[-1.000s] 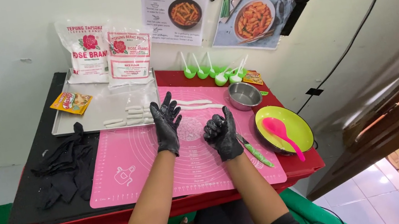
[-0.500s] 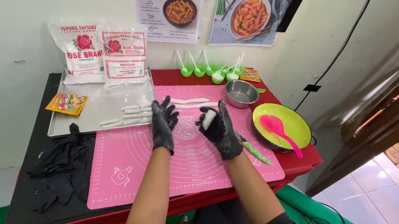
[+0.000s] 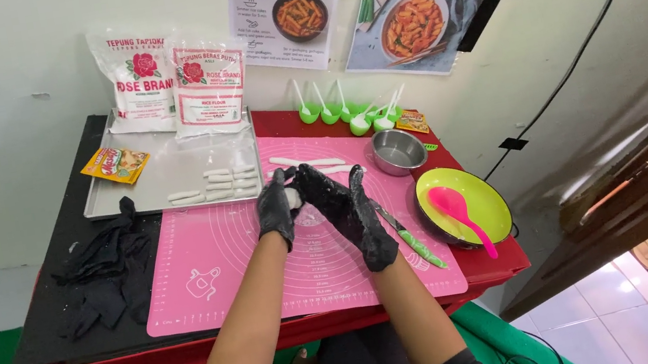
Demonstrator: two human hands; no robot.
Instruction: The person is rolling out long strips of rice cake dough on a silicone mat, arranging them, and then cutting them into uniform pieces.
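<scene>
Dough piece between left hand and right hand, above pink mat.

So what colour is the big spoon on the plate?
Bright pink. The spoon lies on a yellow-green plate, clearest in the head view.
</scene>
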